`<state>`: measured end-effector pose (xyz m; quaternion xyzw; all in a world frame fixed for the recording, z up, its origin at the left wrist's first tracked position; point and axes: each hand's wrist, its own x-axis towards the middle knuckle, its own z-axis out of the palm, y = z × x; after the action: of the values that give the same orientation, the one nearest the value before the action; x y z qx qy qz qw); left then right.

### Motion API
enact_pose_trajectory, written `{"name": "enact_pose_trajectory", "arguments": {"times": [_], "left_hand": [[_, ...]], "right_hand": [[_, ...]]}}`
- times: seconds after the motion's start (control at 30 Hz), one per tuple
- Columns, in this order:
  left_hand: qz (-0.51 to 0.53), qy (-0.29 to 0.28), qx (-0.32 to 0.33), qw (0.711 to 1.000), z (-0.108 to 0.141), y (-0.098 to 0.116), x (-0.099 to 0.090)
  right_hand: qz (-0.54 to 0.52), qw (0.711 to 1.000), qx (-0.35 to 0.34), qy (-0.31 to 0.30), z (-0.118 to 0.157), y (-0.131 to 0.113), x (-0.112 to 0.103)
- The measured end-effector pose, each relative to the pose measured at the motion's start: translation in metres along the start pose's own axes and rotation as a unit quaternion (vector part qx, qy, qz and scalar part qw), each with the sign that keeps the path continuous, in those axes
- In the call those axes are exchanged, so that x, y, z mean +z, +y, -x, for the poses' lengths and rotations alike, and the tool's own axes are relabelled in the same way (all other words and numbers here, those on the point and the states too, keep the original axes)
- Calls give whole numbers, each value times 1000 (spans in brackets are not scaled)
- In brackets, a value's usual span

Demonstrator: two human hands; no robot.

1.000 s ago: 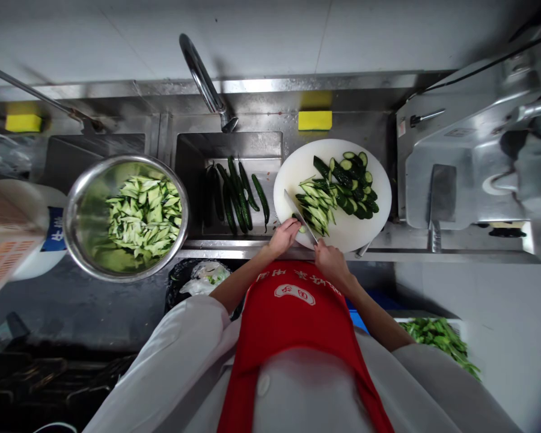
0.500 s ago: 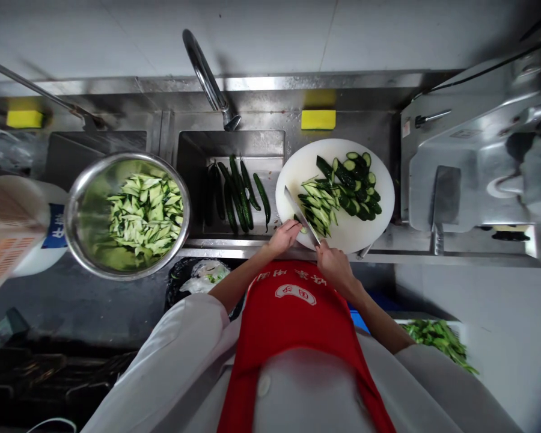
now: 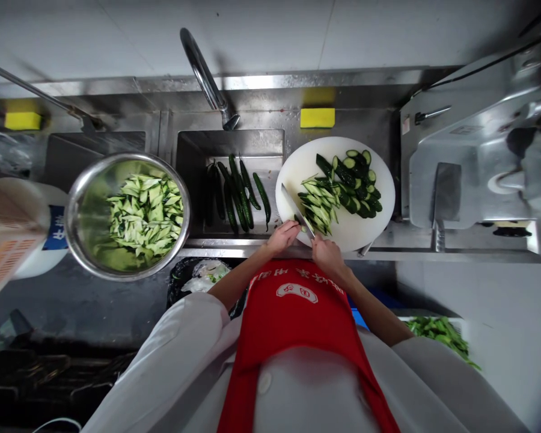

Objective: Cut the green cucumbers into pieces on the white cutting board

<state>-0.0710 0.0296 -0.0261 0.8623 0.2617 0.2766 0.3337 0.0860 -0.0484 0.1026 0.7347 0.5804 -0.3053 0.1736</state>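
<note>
My right hand (image 3: 327,254) is closed around the handle of a kitchen knife (image 3: 294,205), whose blade points up and left over the white round cutting board (image 3: 287,171). Close against the blade on its left, my left hand (image 3: 285,236) has its fingers bent together on a small piece of cucumber (image 3: 301,229) at the board's near edge. Just right of the blade lie pale green cucumber strips (image 3: 319,201). Beyond them sits a heap of sliced dark-skinned cucumber (image 3: 358,186).
Several whole cucumbers (image 3: 238,195) lie in the sink (image 3: 270,144) under a tap (image 3: 202,69). A steel bowl (image 3: 74,231) of cut cucumber stands left. Behind the board is a yellow sponge (image 3: 317,118). To the right, a cleaver (image 3: 447,192) rests on a slicing machine (image 3: 417,192).
My right hand and the knife have shifted a little to the left, nearer my left hand. The left hand stays at the cucumber piece.
</note>
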Motion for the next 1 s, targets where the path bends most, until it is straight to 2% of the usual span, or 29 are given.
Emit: {"name": "enact_pose_trajectory", "arguments": {"times": [0.27,0.37,0.5,0.63,1.0], "left_hand": [[-4,-49,1,999,-1,-4,-1],[-4,-52,-4,999,-1,-4,-1],[-8,-54,-6,999,-1,-5,-1],[-19,-51,4,999,0,-4,-2],[-20,-47,-5,999,1,-6,0]], "right_hand": [[30,1000,-8,1,12,3,-1],[30,999,-11,-7,10,3,-1],[22,999,-21,15,12,7,2],[16,1000,-16,1,8,6,5],[-8,1000,-22,-18,12,13,-2]]}}
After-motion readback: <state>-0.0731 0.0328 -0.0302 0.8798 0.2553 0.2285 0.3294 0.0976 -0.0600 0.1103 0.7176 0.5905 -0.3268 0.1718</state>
